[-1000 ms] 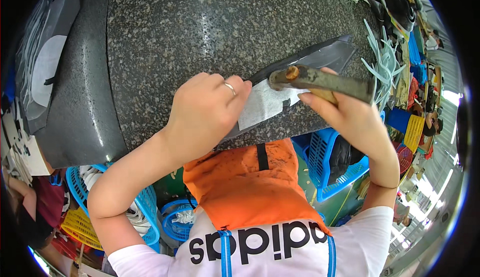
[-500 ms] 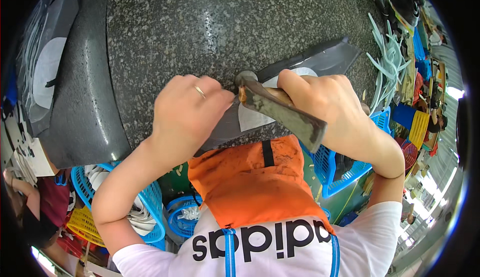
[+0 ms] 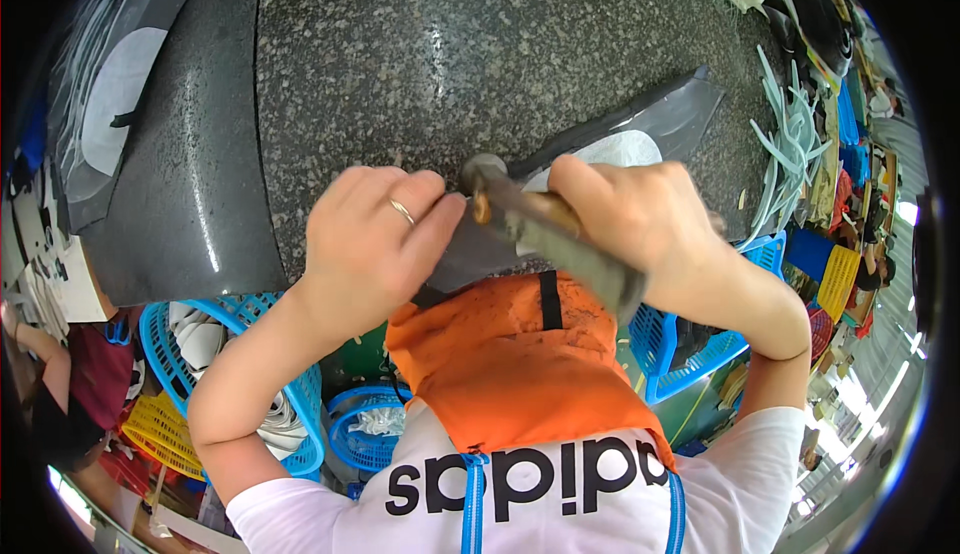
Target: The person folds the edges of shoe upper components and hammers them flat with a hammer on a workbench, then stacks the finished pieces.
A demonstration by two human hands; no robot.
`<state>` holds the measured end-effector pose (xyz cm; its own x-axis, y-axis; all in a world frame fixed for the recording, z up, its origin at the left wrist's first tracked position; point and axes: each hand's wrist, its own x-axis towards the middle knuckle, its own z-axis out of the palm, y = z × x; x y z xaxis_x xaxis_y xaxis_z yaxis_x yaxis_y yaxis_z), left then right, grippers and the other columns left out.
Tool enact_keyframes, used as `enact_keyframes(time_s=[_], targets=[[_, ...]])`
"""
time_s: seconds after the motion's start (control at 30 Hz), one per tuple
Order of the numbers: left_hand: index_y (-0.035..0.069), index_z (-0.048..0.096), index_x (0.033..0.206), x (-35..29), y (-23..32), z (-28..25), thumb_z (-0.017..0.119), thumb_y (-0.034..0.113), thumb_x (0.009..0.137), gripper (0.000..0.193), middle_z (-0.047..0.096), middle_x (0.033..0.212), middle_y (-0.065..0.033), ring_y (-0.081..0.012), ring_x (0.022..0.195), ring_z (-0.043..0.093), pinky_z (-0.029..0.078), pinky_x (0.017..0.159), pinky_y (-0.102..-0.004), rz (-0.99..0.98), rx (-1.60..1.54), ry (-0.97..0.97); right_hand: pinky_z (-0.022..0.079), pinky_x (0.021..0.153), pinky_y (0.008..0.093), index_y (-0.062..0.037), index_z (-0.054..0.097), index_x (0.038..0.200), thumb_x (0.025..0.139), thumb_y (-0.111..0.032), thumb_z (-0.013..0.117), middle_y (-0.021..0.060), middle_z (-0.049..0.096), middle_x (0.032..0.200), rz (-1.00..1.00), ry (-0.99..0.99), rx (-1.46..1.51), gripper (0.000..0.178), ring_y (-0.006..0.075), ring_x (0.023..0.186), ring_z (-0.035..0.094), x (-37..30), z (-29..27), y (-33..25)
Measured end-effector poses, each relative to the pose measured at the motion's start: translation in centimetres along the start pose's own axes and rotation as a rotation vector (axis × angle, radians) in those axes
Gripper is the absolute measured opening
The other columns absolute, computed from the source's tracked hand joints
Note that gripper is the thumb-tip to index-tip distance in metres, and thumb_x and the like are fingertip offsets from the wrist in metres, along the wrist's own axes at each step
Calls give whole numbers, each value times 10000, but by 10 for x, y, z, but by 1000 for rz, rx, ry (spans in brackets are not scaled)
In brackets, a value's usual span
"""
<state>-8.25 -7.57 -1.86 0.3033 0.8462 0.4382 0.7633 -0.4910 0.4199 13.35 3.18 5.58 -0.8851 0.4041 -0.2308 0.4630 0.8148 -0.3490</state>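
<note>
Gripping a hammer [image 3: 545, 234], right hand [image 3: 630, 216] beside left hand [image 3: 375, 244] on grey sheet [image 3: 660, 124].

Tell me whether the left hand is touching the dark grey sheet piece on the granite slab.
Touching. The head view shows the left hand pressed flat onto the dark grey sheet piece, its fingertips covering the sheet's near end on the speckled granite slab.

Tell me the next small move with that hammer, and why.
Probably a short tap down: the right hand holds the hammer with its head at the grey sheet's edge, right beside the left hand pressing it to the granite table.
</note>
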Motion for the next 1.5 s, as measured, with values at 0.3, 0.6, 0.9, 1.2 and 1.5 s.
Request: enact_keyframes(time_s=[0.3,0.6,0.9,1.2,1.5], targets=[[70,661,861,-16,6,-4,796,62,622,274,625,904,-53,-249,807,597,461,674,-358,-167,43,57,482,463,429,-70,517,823,839,-215,626,102,587,546,0,52,-8,182,335,521,621,7,10,-9],[11,680,892,-29,15,-1,790,43,645,273,615,891,-59,-237,777,597,487,629,-358,-111,142,147,464,430,421,-75,522,825,871,-304,644,87,574,564,-39,168,145,264,302,506,612,15,7,-9],[15,691,948,-23,26,-12,745,74,717,244,628,962,-144,-299,839,611,516,723,-398,-252,118,-98,490,471,395,-63,470,766,872,-241,643,62,587,588,-53,289,187,269,280,538,636,7,15,11],[95,527,1348,58,75,49,850,150,620,799,468,1295,-211,-396,1150,487,415,973,-473,-291,-53,-28,372,485,214,13,491,1296,936,-88,583,6,538,763,545,891,877,385,54,544,468,-58,-13,53],[298,563,1329,225,-81,-15,787,165,671,708,503,1375,-75,-277,1232,471,277,1030,-558,-16,834,655,357,432,213,7,505,1256,960,-83,556,16,523,747,639,1275,807,314,57,491,444,-72,39,84]])
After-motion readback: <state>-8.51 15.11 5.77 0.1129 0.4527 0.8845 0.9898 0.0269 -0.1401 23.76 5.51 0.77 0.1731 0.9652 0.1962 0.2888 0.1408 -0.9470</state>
